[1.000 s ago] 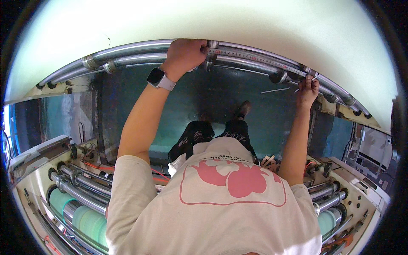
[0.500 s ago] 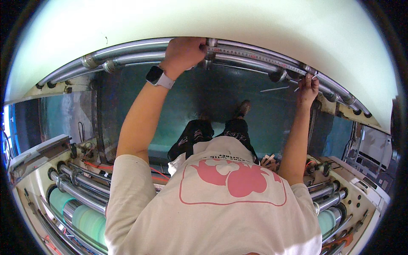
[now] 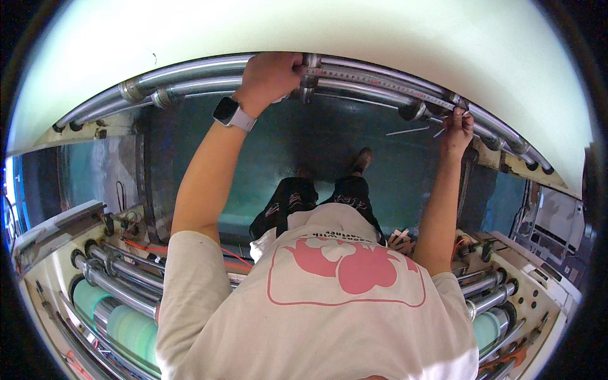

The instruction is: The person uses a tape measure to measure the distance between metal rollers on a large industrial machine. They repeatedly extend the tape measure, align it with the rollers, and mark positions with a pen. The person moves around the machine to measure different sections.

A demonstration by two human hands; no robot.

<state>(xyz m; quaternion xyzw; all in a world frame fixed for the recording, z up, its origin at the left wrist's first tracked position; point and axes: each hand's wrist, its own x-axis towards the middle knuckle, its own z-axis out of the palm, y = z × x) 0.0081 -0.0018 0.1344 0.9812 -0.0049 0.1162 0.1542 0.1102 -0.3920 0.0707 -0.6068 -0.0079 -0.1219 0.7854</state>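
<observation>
A steel tape measure [image 3: 373,80] lies stretched along the metal rollers [image 3: 196,74] in front of me, its blade marked with a scale. My left hand [image 3: 269,77] is curled at the blade's left end, beside a metal collar [image 3: 311,61] on the upper roller. Its fingertips and most of what it grips are hidden behind the hand. At the blade's right end, by another collar [image 3: 458,101], my right hand [image 3: 457,134] pinches the tape between thumb and fingers. A smartwatch [image 3: 226,110] with a pale strap sits on my left wrist.
A broad white curved surface [image 3: 304,28] rises beyond the rollers. Below is a dark green floor [image 3: 247,158], with a thin pale strip [image 3: 408,132] showing near my right hand. Behind me, more steel rollers [image 3: 123,285] and green-covered rollers [image 3: 136,332] fill the machine frame.
My left hand has shifted slightly left and up, and the tape's scale has slid slightly left with it. My right hand stays almost where it was.
</observation>
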